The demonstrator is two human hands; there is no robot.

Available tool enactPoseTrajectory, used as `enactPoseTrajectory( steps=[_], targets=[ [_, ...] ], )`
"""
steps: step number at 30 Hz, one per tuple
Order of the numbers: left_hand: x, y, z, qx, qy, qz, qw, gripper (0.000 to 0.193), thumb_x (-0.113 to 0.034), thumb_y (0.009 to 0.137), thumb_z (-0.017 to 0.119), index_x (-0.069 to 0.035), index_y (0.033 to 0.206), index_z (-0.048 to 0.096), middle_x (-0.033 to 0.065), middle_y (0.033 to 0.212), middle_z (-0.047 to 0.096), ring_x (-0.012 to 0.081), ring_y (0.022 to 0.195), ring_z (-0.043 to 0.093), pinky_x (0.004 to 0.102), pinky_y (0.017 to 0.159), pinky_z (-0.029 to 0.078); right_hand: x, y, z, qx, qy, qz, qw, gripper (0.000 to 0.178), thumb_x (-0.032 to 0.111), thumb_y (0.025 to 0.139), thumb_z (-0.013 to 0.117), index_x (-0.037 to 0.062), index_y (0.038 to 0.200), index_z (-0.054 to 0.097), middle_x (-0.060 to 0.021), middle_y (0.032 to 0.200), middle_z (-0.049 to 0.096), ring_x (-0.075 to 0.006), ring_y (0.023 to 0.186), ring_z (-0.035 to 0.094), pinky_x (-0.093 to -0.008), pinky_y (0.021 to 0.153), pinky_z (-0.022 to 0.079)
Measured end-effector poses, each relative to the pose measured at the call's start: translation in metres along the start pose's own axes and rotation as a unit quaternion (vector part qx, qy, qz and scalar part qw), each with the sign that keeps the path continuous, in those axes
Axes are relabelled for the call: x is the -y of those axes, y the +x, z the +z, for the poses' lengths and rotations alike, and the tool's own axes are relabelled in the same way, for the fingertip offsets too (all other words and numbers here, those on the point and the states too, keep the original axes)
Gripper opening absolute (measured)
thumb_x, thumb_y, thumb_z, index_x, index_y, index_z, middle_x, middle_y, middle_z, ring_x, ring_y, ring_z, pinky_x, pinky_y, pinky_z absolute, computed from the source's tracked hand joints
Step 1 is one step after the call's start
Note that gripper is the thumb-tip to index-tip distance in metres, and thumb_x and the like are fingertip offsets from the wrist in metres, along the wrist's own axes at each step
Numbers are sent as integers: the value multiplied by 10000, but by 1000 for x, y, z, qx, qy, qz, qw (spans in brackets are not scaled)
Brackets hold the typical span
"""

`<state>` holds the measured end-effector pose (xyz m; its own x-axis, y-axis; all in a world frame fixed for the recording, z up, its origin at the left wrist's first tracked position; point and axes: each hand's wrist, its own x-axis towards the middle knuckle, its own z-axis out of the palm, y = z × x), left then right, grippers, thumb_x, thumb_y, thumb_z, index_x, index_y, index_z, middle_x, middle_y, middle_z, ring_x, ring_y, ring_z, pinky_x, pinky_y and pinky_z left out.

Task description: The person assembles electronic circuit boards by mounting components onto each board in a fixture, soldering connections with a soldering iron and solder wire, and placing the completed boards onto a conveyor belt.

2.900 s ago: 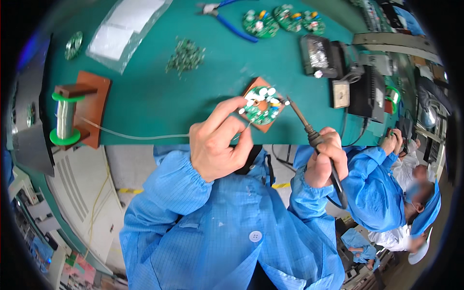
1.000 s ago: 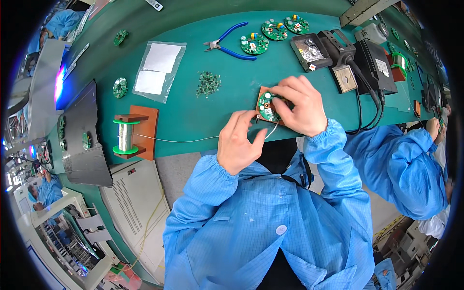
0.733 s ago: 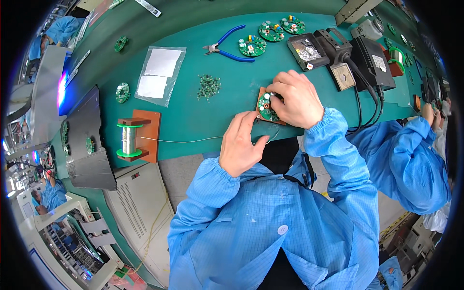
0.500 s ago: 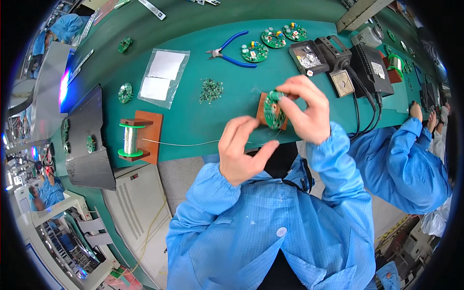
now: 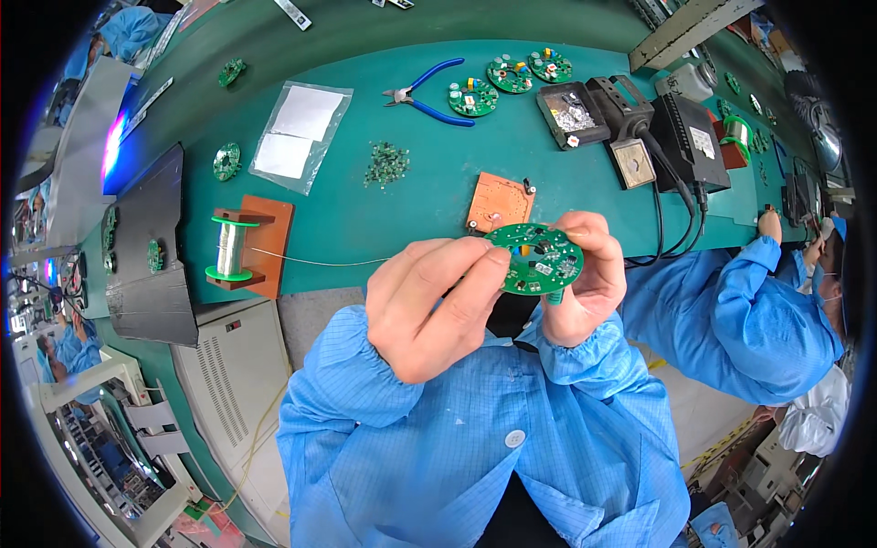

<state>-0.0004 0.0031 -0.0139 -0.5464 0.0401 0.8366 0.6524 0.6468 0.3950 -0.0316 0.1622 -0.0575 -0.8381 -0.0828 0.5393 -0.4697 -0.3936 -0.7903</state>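
A round green circuit board (image 5: 545, 265) is held up in front of my chest, its face with small dark parts toward me. My right hand (image 5: 592, 279) grips its right edge, thumb and fingers closed around the rim. My left hand (image 5: 429, 306) has its fingers closed at the board's left edge, pinching it there; the thumb is hidden. Just beyond the board lies an orange-brown square fixture (image 5: 501, 199) with small dark posts at its corners. Thin solder wire (image 5: 311, 261) runs from a spool (image 5: 230, 251) on a brown stand toward my left hand and disappears behind it.
Beyond my hands lie a heap of small green pieces (image 5: 388, 164), blue-handled cutters (image 5: 429, 96), a plastic bag with white paper (image 5: 301, 132) and several round boards (image 5: 473, 97). A soldering station (image 5: 687, 137) and parts tray (image 5: 573, 114) stand right. A co-worker (image 5: 740, 310) sits nearby.
The board has come off the fixture toward me and turned so its face shows. My left hand has moved in and closed on its left edge. The fixture is now uncovered.
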Motion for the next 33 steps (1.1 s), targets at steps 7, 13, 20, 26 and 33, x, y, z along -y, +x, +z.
enactPoseTrajectory(
  steps=[7, 13, 20, 26, 33],
  targets=[
    [0, 1, -4, -15, -6, 7, 1000, 376, 122, 604, 755, 53, 969, 693, 159, 870, 672, 260, 714, 678, 325, 614, 559, 3, -3, 5, 0, -2, 21, 1000, 364, -140, 782, 602, -46, 1127, 534, -169, 1099, 519, -205, 964, 587, -394, 938, 517],
    [0, 2, -24, 71, -10, 1, 997, 334, 29, 638, 746, 36, 963, 673, 154, 906, 653, 294, 734, 671, 352, 605, 564, -9, -8, 9, -46, -54, 44, 996, 426, 209, 774, 805, 4, 1045, 548, -126, 1060, 535, -202, 927, 589, -334, 837, 513],
    [130, 12, -157, 38, 234, -303, 923, 241, -156, 782, 729, 7, 958, 704, 180, 953, 675, 320, 844, 674, 381, 750, 549, -6, -7, -13, -3, -77, 60, 995, 278, -65, 811, 670, 17, 1052, 558, -135, 1079, 593, -186, 973, 568, -317, 864, 481],
    [277, -30, -215, 319, 344, -440, 765, 922, -483, 671, 799, -8, 1394, 481, 269, 1341, 514, 399, 1260, 490, 429, 1074, 394, 1, -1, -1, 33, -177, 67, 981, 247, 39, 834, 667, -24, 1068, 620, -127, 1051, 599, -210, 989, 566, -315, 874, 452],
    [301, -19, -251, 240, 138, -486, 829, 585, -81, 720, 774, 62, 1238, 543, 158, 1191, 633, 254, 1076, 616, 375, 947, 485, -10, 1, -17, 43, 77, 223, 971, 230, -22, 851, 691, -41, 1072, 631, -94, 1030, 633, -174, 975, 603, -339, 884, 481]
  ],
)
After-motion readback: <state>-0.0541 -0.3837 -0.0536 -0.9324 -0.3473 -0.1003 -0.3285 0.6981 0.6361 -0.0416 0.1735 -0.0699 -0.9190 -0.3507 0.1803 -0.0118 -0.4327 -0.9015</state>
